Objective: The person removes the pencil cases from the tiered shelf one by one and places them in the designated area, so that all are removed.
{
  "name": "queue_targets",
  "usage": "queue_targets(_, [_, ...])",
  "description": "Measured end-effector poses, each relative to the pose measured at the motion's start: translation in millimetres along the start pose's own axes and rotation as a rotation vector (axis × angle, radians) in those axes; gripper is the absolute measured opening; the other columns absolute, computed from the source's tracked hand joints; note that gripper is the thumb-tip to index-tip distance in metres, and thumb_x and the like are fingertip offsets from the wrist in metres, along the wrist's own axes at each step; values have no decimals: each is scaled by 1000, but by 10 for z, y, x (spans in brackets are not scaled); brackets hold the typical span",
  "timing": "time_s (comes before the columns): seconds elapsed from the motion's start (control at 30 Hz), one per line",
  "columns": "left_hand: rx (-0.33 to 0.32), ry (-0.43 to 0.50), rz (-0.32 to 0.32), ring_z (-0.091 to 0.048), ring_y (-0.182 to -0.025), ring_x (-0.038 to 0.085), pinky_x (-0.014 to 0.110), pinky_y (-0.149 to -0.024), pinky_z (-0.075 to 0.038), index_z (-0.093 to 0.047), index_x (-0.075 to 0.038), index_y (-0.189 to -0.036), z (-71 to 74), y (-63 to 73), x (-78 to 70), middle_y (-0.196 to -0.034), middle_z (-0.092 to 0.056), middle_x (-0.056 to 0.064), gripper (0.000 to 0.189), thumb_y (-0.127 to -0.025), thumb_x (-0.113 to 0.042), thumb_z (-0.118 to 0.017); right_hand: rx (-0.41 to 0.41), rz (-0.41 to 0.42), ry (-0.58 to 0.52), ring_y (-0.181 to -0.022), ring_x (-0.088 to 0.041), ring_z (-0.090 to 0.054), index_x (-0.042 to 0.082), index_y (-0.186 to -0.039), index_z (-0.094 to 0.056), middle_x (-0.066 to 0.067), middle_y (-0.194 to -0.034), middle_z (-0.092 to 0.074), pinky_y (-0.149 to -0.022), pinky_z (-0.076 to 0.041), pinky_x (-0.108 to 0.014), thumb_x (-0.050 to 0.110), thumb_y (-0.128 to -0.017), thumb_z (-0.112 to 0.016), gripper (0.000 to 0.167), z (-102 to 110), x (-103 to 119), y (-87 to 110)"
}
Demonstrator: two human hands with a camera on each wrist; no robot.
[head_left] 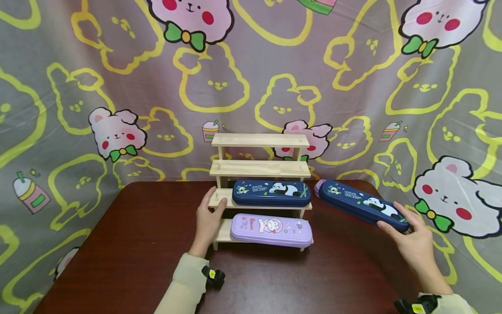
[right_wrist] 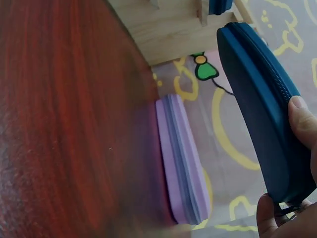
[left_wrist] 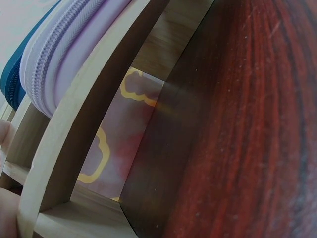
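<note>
A tiered wooden rack stands at the middle of the table. My left hand holds the left end of its second step from the bottom, thumb in front and fingers along the side. On that step lies a navy zippered pencil case with a panda. A lilac pencil case with a cartoon figure lies on the lowest step. To the right of the rack, my right hand grips the right end of another navy panda pencil case, held up at a slant.
Behind the raised case, a second lilac pencil case lies on the dark red-brown table, mostly hidden in the head view. The rack's upper two steps rise at the back. A cartoon-printed curtain hangs behind the table.
</note>
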State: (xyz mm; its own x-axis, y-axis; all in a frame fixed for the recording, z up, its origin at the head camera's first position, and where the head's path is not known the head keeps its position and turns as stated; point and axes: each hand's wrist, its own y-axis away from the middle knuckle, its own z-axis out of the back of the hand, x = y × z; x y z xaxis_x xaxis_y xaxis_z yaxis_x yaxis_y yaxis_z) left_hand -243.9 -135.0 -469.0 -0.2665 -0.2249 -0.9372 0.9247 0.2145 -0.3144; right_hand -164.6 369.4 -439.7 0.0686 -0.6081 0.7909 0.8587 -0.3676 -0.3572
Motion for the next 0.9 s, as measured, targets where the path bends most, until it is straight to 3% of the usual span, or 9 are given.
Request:
queue_targets(0.1, [0, 6, -4, -37, -138, 20, 43, -114, -28, -46, -17, -148, -1, 0, -5, -147, -47, 5, 58, -96, -32, -67, 29, -22, 15, -134, -40, -30, 19, -150, -44, -23, -151, -33, -96, -32, -7, 27, -87, -78, 72, -17, -47, 0])
queue_targets(0.2, [2, 13, -4, -36, -139, 21, 43, -114, -27, -46, -15, -148, 1, -2, -3, -148, -47, 7, 58, -96, -30, -67, 58, -43, 44, -139, -46, -26, 17, -151, -41, -25, -152, -30, -110, -31, -31, 32, -87, -77, 75, -45, -84, -1])
queue_targets(0.27, [3, 15, -4, -36, -139, 22, 44, -115, -27, -46, -14, -148, 0, -3, -6, -148, -46, 8, 58, -96, -29, -67, 78, -48, 67, -137, -48, -27, 17, -152, -40, -27, -152, -30, -109, -30, -48, 35, -88, -76, 76, -67, -106, 3])
queue_targets(0.33, [4, 14, 2, -35, -139, 24, 44, -115, -26, -45, -12, -148, 0, 2, -35, -148, -46, 10, 58, -96, -26, -67, 97, -48, 91, -134, -49, -31, 16, -152, -39, -29, -149, -31, -107, -31, -55, 37, -88, -76, 77, -87, -125, 4])
queue_targets(0.57, [14, 8, 8, -37, -139, 30, 45, -114, -28, -44, 0, -146, 36, 119, -412, -147, -46, 19, 54, -97, -13, -63, 137, -5, 156, -125, -49, -36, 12, -150, -41, -32, -143, -36, -107, -36, -52, 39, -86, -77, 78, -159, -189, 5])
queue_targets(0.6, [13, 11, 7, -37, -139, 30, 45, -114, -28, -44, -1, -146, 38, 123, -425, -147, -46, 19, 54, -97, -13, -63, 141, 0, 166, -125, -49, -37, 12, -150, -42, -32, -142, -37, -108, -37, -49, 39, -86, -77, 78, -168, -197, 4])
queue_targets(0.63, [11, 14, 7, -37, -138, 30, 45, -114, -28, -44, -1, -146, 40, 129, -439, -147, -46, 19, 54, -97, -13, -63, 150, 5, 164, -125, -50, -36, 10, -150, -41, -33, -142, -36, -105, -36, -58, 39, -87, -76, 79, -176, -203, 2])
queue_targets(0.9, [14, 19, 4, -38, -137, 30, 46, -113, -29, -44, 0, -146, 37, 133, -429, -146, -47, 19, 54, -97, -12, -63, 198, 11, 143, -124, -55, -33, 6, -150, -40, -35, -140, -37, -95, -35, -70, 38, -86, -77, 81, -252, -237, 0])
